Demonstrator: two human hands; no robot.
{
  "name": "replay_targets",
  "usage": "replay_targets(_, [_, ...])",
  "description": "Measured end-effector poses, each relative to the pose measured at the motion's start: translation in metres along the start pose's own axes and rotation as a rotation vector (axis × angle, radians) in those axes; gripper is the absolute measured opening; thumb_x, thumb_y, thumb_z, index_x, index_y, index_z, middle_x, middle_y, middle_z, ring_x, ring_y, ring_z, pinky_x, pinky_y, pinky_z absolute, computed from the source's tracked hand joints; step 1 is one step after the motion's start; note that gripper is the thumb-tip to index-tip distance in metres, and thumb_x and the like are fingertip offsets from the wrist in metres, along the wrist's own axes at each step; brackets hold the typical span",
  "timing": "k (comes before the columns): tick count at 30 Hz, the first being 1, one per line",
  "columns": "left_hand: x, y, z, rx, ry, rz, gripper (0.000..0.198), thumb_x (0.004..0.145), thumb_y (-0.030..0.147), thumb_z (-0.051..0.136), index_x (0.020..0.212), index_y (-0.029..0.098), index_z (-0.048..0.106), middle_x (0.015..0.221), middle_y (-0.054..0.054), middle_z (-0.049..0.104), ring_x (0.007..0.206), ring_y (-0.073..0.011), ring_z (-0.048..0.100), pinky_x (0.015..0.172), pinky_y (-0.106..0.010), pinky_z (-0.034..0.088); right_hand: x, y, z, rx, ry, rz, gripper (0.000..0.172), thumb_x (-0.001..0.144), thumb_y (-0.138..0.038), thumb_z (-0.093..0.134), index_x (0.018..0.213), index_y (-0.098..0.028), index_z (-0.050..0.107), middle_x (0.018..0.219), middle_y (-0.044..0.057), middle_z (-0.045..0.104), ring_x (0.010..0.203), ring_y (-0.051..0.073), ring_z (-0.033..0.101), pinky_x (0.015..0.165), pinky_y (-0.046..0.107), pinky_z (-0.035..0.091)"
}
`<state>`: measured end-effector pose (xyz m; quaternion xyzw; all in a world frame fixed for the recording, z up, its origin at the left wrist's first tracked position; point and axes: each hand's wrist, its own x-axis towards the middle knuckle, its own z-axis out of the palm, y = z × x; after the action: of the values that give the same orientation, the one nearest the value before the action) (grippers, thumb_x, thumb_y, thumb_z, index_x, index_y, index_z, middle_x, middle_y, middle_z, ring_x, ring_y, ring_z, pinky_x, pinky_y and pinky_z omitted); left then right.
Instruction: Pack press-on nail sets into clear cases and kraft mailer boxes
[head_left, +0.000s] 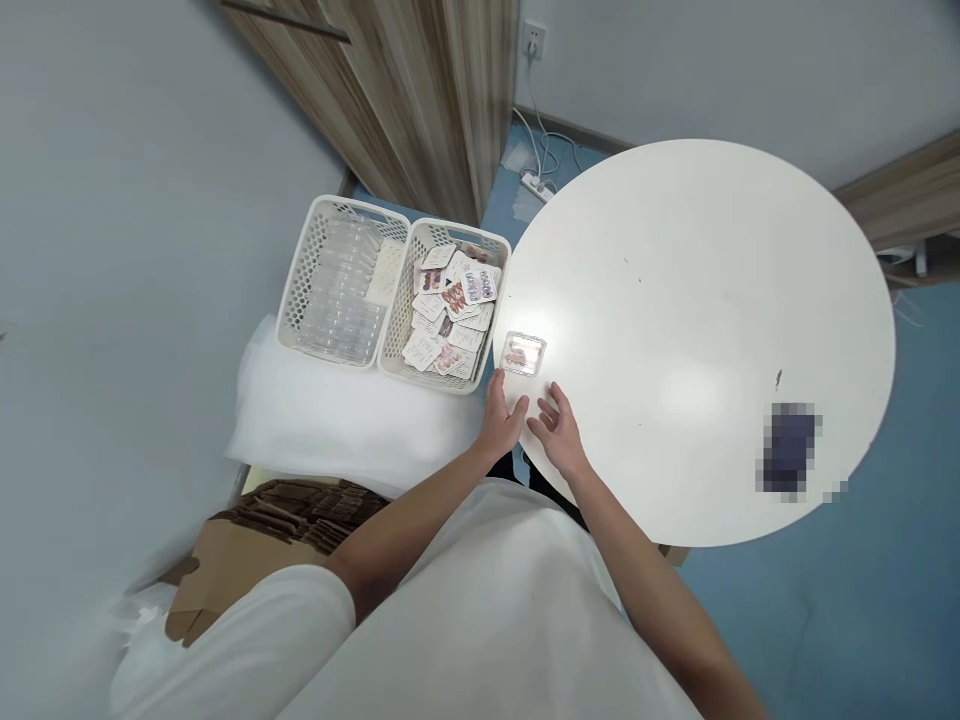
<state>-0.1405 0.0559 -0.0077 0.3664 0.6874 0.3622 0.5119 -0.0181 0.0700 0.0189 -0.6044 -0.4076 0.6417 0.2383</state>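
A small clear plastic box (523,354) with a printed card inside lies flat at the left edge of the round white table (720,300). My left hand (502,418) is just below the box, fingers apart, its fingertips close to the box's lower left corner; whether they touch it I cannot tell. To the right, my right hand (556,428) hovers at the table's rim with loosely curled, spread fingers and nothing in them. Left of the table, a white basket (388,357) holds many printed cards (454,310). Beside it, another white basket (289,290) contains stacked clear plastic boxes (341,285).
Under the baskets is a white padded wrap (337,415). Folded brown cardboard boxes (247,555) are stacked at lower left. A blurred dark object (789,448) lies on the table's right side. A power strip (537,187) with cables sits on the blue floor behind the table.
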Motion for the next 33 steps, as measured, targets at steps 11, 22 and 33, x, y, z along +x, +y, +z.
replay_targets(11, [-0.051, 0.003, 0.013, -0.067, 0.005, -0.060, 0.044, 0.080, 0.034, 0.051, 0.121, 0.020, 0.045, 0.128, -0.010, 0.045, 0.119, -0.0222, 0.041, 0.095, -0.036, 0.037, -0.058, 0.017, -0.043, -0.047, -0.099, 0.090, 0.056, 0.069, -0.035, 0.059, 0.122, -0.024, 0.043, 0.119, 0.009, 0.052, 0.086, 0.018, 0.061, 0.087, 0.040, 0.044])
replay_targets(22, [-0.147, -0.032, 0.025, -0.041, 0.070, -0.134, 0.041, 0.076, 0.039, 0.056, 0.111, 0.018, 0.053, 0.112, -0.011, 0.058, 0.102, -0.0208, 0.055, 0.087, -0.034, 0.045, -0.086, 0.039, -0.088, -0.092, -0.244, 0.093, 0.037, 0.066, -0.036, 0.060, 0.100, -0.020, 0.058, 0.101, 0.007, 0.061, 0.078, 0.017, 0.061, 0.074, 0.033, 0.046])
replay_targets(33, [-0.187, -0.043, -0.042, -0.013, 0.273, -0.087, 0.043, 0.071, 0.040, 0.059, 0.107, 0.016, 0.055, 0.107, -0.011, 0.060, 0.094, -0.0209, 0.059, 0.084, -0.033, 0.045, -0.094, 0.030, -0.034, -0.154, -0.393, -0.042, 0.042, 0.065, -0.043, 0.061, 0.100, -0.021, 0.059, 0.096, 0.007, 0.064, 0.077, 0.019, 0.061, 0.071, 0.034, 0.048])
